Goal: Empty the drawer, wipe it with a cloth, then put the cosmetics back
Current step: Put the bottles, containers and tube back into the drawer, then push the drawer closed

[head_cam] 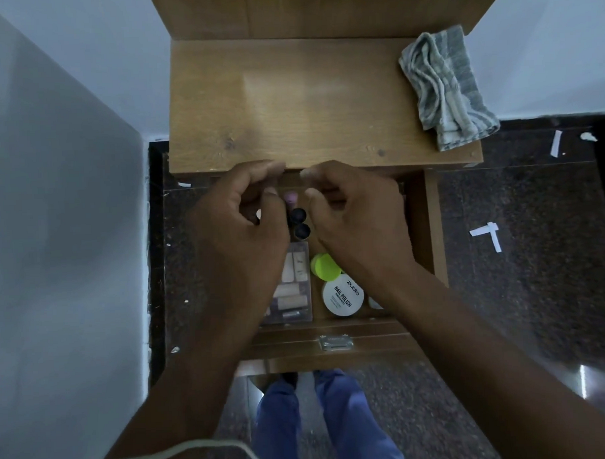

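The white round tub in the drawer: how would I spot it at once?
Look into the open drawer below the wooden tabletop. Near its front edge, right of the clear box, lies the white tub. It alone has "NAIL POLISH" printed on its lid; the green lid behind is plain.

There were two hands [239, 224] [355, 220], one cloth [447, 90], one open drawer [435, 245], two black caps [298, 215] [302, 231], one pink cap [289, 198], one green lid [324, 267], one white tub [343, 296], one palette [292, 284]

A home dressing corner: a small wooden vanity unit [320, 101] against pale walls at frame top, its open drawer [431, 238] holding cosmetics such as a nail polish remover tub [343, 295], over dark speckled stone floor [521, 256].
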Demonstrator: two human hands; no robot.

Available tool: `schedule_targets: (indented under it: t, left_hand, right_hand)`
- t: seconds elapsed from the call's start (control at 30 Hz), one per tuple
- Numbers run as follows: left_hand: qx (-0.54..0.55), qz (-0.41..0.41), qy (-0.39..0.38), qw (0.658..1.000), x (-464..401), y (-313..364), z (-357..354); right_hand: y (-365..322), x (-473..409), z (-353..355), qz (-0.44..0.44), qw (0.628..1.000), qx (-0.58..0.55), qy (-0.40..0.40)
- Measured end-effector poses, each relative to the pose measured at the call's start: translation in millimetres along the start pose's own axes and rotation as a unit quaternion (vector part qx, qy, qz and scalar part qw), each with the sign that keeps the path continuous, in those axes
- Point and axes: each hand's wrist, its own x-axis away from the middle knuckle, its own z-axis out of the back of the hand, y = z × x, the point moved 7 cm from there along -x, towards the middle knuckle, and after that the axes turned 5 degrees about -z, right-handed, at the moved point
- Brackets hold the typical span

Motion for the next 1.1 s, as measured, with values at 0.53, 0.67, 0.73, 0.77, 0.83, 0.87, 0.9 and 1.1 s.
schedule_targets:
  t: [0.53,0.67,0.73,0.77,0.83,0.87,0.9,1.1]
  left_hand:
    - [0.382,0.558,0.112,0.728,155.3,15.8,-8.2]
    - [0.358,0.613,0.124,0.693,179.4,15.1,2.2]
    - [0.339,0.634,0.125,0.684,188.3,13.0,6.3]
    - [0.328,0.645,0.117,0.681,193.2,12.3,7.5]
    - [0.309,0.666,0.092,0.672,202.6,14.3,7.4]
    - [0.304,0.674,0.080,0.668,205.9,14.8,5.7]
    - [0.308,0.682,0.077,0.658,209.1,13.7,4.1]
    - [0.394,0.685,0.100,0.605,201.3,-0.5,-5.4]
  right_hand:
    - [2.5,131.0,10.1,-0.548,0.686,-0.477,-0.020]
    - [-3.7,160.0,19.2,-0.591,0.646,-0.483,-0.011]
    - [-7.8,173.8,23.8,-0.609,0.635,-0.474,-0.009]
    - [-8.9,180.8,25.2,-0.618,0.632,-0.467,-0.011]
    - [-7.5,195.8,27.7,-0.640,0.623,-0.451,-0.009]
    - [-4.9,202.6,27.6,-0.652,0.616,-0.443,-0.004]
    - [-2.3,208.5,27.3,-0.663,0.605,-0.440,0.003]
    - [13.0,211.9,18.5,-0.685,0.531,-0.496,0.048]
